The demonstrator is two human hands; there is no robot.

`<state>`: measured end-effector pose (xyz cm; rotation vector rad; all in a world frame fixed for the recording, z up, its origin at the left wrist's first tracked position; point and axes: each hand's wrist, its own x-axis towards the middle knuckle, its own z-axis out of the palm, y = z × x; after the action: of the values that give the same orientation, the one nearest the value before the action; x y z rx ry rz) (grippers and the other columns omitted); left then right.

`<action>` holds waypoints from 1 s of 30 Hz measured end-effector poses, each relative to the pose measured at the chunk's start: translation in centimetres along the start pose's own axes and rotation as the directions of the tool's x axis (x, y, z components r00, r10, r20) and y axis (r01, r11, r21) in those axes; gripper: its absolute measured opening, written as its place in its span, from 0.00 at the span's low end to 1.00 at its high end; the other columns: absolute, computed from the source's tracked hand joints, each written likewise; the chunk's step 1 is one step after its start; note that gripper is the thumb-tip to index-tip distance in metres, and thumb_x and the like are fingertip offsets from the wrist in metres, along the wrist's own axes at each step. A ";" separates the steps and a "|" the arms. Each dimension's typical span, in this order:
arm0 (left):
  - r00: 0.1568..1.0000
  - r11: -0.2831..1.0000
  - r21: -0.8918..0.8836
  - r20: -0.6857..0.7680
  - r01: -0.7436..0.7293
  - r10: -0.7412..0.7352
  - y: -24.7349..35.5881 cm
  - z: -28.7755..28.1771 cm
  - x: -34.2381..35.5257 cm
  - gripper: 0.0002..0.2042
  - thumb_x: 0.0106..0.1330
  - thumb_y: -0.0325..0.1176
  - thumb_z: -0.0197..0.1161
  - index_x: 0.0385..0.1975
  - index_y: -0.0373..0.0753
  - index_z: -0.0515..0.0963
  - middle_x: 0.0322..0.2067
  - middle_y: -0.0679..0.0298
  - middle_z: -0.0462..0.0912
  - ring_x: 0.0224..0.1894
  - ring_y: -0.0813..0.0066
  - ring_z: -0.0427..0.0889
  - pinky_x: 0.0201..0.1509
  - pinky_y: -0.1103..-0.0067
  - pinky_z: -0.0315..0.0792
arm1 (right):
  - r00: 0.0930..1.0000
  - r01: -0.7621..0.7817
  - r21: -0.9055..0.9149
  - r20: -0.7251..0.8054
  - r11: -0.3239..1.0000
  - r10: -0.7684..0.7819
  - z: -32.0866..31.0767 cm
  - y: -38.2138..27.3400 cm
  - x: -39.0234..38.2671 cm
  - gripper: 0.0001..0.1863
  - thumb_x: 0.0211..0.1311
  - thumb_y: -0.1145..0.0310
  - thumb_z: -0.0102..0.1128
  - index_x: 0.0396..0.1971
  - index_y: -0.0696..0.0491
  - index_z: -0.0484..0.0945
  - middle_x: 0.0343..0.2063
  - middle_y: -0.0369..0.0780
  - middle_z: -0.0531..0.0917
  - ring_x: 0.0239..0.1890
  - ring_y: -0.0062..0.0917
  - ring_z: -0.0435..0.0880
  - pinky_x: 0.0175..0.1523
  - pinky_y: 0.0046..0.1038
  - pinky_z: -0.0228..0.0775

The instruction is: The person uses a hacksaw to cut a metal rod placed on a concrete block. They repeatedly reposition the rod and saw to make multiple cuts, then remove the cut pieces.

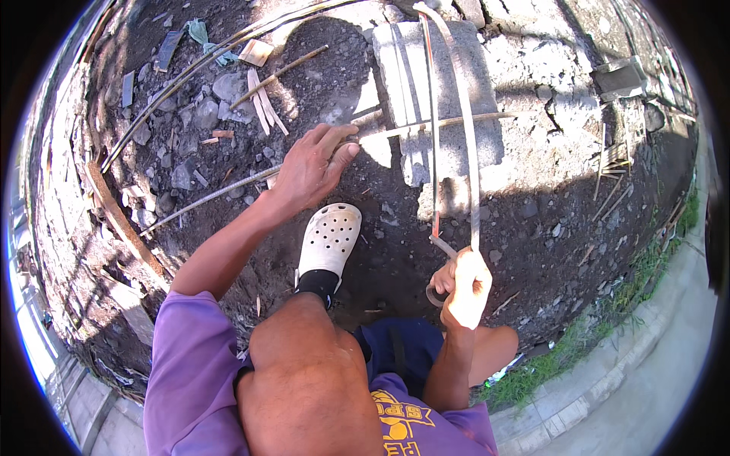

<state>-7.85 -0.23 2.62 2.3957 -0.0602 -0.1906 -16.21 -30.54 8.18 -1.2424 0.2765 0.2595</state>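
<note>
My left hand [315, 163] grips a long ridged rod [403, 131] lying across a rough grey block [464, 68]. My right hand [460, 281], low at right, is closed round the lower end of a long pale strip [464, 91]. A short grey bar [443, 245] and a dark curved piece [433, 298] show at that hand; I cannot tell exactly what they are. Beside the pale strip runs a thinner reddish strip [433, 152], crossing above the rod.
My foot in a white clog [327, 235] stands on rubble-strewn soil. Long rods [160, 99], wood scraps [262, 102] and a wooden plank [125, 220] lie left. A grey metal piece [620, 76] lies upper right. Grass [532, 368] edges a concrete curb [601, 365].
</note>
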 end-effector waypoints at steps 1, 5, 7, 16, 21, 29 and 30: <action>1.000 0.997 -0.071 0.012 0.004 -0.003 0.3 0.3 0.8 0.21 0.81 0.47 0.55 0.63 0.38 0.75 0.52 0.48 0.82 0.57 0.47 0.80 0.62 0.58 0.73 | 1.000 -0.014 0.008 -0.005 1.000 0.014 0.5 0.3 0.2 0.10 0.77 0.65 0.61 0.36 0.56 0.75 0.17 0.30 0.70 0.17 0.12 0.69 0.24 0.20 0.64; 0.997 0.998 0.046 0.069 -0.033 0.030 0.4 2.1 3.2 0.18 0.80 0.43 0.53 0.54 0.34 0.77 0.45 0.43 0.84 0.47 0.39 0.83 0.50 0.56 0.78 | 0.996 -0.071 0.007 -0.045 0.997 0.071 2.5 2.1 1.5 0.12 0.79 0.65 0.59 0.33 0.52 0.74 0.16 0.28 0.69 0.16 0.10 0.66 0.22 0.19 0.59; 0.998 0.994 0.112 0.064 -0.012 0.005 -0.2 2.6 3.6 0.13 0.77 0.40 0.54 0.50 0.39 0.80 0.42 0.46 0.85 0.44 0.40 0.84 0.45 0.55 0.78 | 0.998 -0.050 -0.076 -0.041 0.996 0.047 3.3 3.0 2.3 0.13 0.80 0.64 0.58 0.30 0.51 0.73 0.17 0.25 0.67 0.18 0.07 0.63 0.24 0.17 0.55; 1.000 1.000 0.018 -0.003 -0.014 0.014 -1.9 2.5 2.9 0.12 0.77 0.43 0.55 0.45 0.49 0.84 0.39 0.57 0.88 0.42 0.47 0.86 0.43 0.58 0.78 | 0.992 -0.080 -0.373 -0.123 0.924 0.036 4.6 4.4 4.8 0.22 0.79 0.57 0.61 0.23 0.50 0.70 0.17 0.25 0.63 0.22 0.09 0.58 0.25 0.22 0.50; 0.997 0.997 -0.005 0.001 0.076 -0.076 -1.6 2.1 2.8 0.17 0.76 0.50 0.54 0.53 0.49 0.83 0.41 0.55 0.89 0.41 0.46 0.87 0.42 0.56 0.80 | 0.987 -0.108 -0.411 -0.151 0.905 0.049 5.5 4.6 4.8 0.21 0.79 0.57 0.61 0.24 0.51 0.71 0.17 0.25 0.64 0.22 0.10 0.59 0.26 0.22 0.50; 0.989 1.000 -0.008 0.149 -0.019 0.020 -2.0 1.6 4.2 0.20 0.80 0.50 0.49 0.53 0.43 0.81 0.48 0.54 0.87 0.51 0.47 0.84 0.51 0.59 0.78 | 0.978 -0.184 -0.550 -0.185 0.815 0.096 5.8 4.8 4.6 0.25 0.76 0.51 0.63 0.26 0.55 0.71 0.18 0.29 0.65 0.25 0.15 0.60 0.29 0.27 0.56; 0.984 1.000 -0.010 0.175 -0.022 0.023 -2.0 1.4 4.3 0.20 0.80 0.51 0.49 0.53 0.43 0.81 0.48 0.53 0.87 0.51 0.46 0.84 0.51 0.58 0.78 | 0.983 -0.153 -0.598 -0.170 0.787 0.061 6.0 4.7 4.5 0.25 0.76 0.50 0.63 0.26 0.56 0.71 0.18 0.31 0.65 0.25 0.16 0.61 0.29 0.28 0.58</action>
<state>-3.87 -0.16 -0.26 2.3642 -0.1684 -0.3905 -13.23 -23.20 4.22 -1.9011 0.4070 0.3776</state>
